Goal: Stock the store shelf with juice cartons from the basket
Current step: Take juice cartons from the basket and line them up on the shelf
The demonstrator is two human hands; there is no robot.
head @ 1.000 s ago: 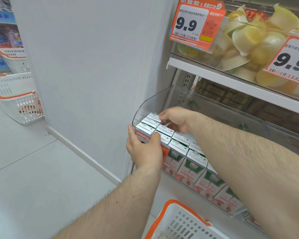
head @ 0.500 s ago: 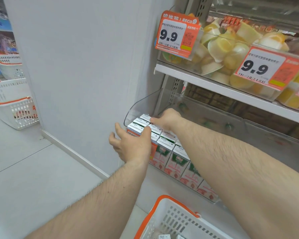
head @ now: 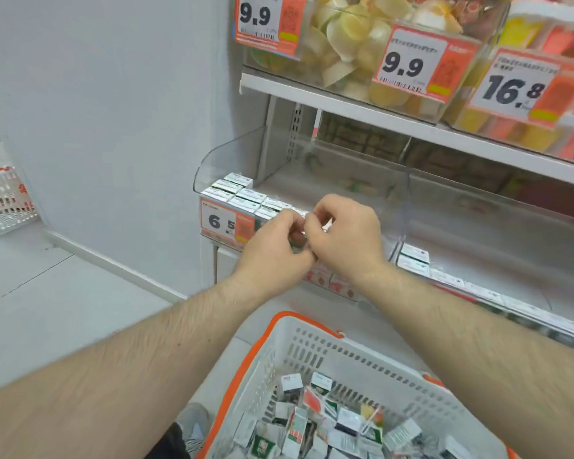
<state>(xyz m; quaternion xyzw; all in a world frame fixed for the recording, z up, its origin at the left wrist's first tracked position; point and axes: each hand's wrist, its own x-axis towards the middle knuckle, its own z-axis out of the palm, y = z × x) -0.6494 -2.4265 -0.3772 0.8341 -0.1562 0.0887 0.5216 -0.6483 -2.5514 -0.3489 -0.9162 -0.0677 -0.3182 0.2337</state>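
A: We see both hands meeting at the front of the shelf bin, the left hand and right hand with fingers curled together over the row of juice cartons.

B: Gripping one? We cannot tell (the fingertips hide it). More cartons lie jumbled in the white basket, near us, below a 6.5 price tag.
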